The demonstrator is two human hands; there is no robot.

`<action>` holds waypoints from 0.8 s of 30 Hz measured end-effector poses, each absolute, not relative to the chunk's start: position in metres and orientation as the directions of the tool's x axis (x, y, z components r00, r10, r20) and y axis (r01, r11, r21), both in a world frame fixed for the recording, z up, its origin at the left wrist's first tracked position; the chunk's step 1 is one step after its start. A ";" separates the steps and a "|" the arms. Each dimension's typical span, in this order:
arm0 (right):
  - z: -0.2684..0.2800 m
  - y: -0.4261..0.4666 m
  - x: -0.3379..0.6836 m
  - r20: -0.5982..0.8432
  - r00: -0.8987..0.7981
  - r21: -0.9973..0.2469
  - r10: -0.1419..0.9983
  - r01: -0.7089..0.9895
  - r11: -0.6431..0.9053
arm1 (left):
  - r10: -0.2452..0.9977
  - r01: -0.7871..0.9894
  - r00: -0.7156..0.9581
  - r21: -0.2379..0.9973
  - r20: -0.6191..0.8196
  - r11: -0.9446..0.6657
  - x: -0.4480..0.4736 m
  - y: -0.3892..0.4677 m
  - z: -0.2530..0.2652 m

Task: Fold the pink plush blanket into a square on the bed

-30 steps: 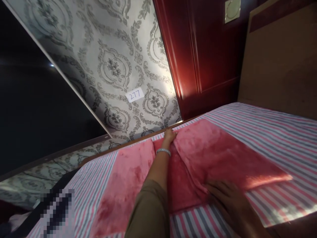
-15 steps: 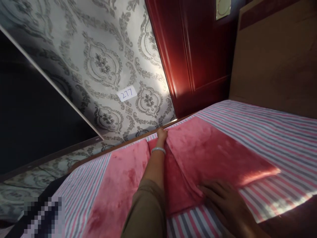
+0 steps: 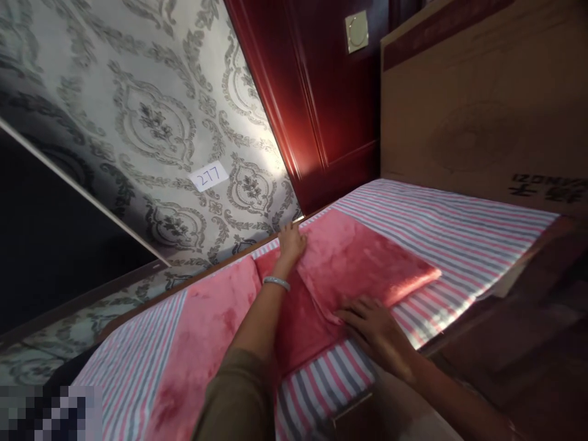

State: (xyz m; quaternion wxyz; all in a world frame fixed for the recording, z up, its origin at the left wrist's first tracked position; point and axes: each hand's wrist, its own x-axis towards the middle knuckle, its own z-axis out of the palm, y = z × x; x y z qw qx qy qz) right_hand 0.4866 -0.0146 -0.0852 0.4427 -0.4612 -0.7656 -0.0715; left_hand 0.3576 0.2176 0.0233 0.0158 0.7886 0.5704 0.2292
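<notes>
Pink blanket [image 3: 349, 263] lies partly folded on the bed [image 3: 459, 233], over the striped sheet, toward the bed's wallpapered-wall [image 3: 151, 122] side. One flap is folded over, leaving a doubled panel on the side nearer the cardboard sheet [image 3: 482, 110]; a single layer runs off the other way.

Handling, my read: plush fleece, soft, light, no stiffness. It'll drape and sag if lifted by the middle, and the layers will probably slide on each other. Best taken at corners or along the folded edge, pinching both layers together.

Left hand [image 3: 291, 240]: arm stretched out straight to the blanket's far edge by the wall, bracelet [image 3: 276, 282] on the wrist, fingers curled at the fold's far corner. Can't tell if it's pinching the fabric or just pressing it.

Right hand [image 3: 374, 323]: open, palm down, fingers spread flat on the fold's near corner, close to the bed's near edge. Pinning, not gripping.
</notes>
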 end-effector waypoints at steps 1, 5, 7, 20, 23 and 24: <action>-0.085 -0.014 0.487 0.749 -0.183 -0.294 0.636 0.769 0.567 | 0.892 0.874 0.318 0.265 0.321 -0.407 0.364 0.207 0.023; -0.082 -0.013 0.488 0.752 -0.230 -0.253 0.618 0.765 0.593 | 0.825 0.805 0.539 0.183 0.171 -0.564 0.385 0.166 0.017; -0.078 -0.016 0.492 0.746 -0.274 -0.246 0.607 0.733 0.634 | 0.788 0.776 0.607 0.138 0.101 -0.616 0.389 0.147 0.014; -0.105 0.037 0.631 0.503 -0.066 -0.137 0.861 0.978 0.156 | 0.758 0.767 0.638 -0.019 0.135 -0.642 0.360 0.073 -0.029; -0.124 0.041 0.637 0.477 -0.080 -0.140 0.875 0.976 0.166 | 0.766 0.776 0.626 -0.021 0.142 -0.630 0.358 0.073 -0.035; -0.126 0.040 0.637 0.482 -0.082 -0.143 0.873 0.975 0.171 | 0.769 0.777 0.625 -0.011 0.135 -0.630 0.358 0.074 -0.034</action>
